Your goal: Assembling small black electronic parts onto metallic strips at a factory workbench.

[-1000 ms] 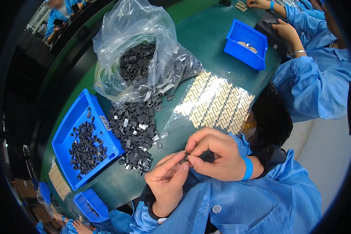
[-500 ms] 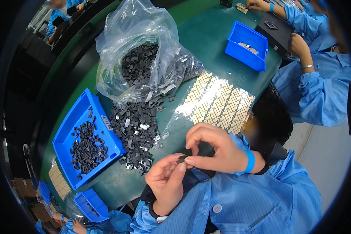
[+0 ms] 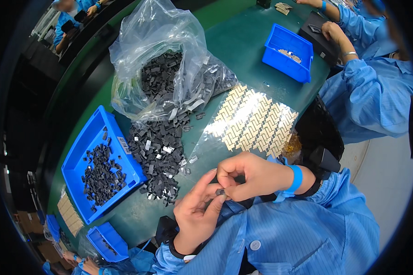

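A small dark rectangular part (image 3: pixel 220 192) sits between the fingertips of both hands, close in front of my chest. My left hand (image 3: pixel 197 215) pinches it from below between thumb and fingers, its index finger raised. From the right, my right hand (image 3: pixel 254 176), with a blue band on the wrist, has its thumb and fingertips closed at the same part, covering some of it. Just left of the hands lies a heap of similar black parts (image 3: pixel 158 160), a few showing bright faces. Beyond my right hand is a clear sheet with rows of cream-coloured strips (image 3: pixel 257 121).
A clear plastic bag (image 3: pixel 124 50) of black parts stands behind the heap. A large blue bin (image 3: pixel 72 160) holds more, beside a smaller blue bin (image 3: pixel 119 247). Another blue bin (image 3: pixel 275 58) stands far right, near a co-worker's hand (image 3: pixel 333 32) and a black box (image 3: pixel 314 43).
My right thumb and fingers have drawn together at the dark part, which now shows a different side. My left index finger has lifted. The co-worker's hand has moved onto the black box.
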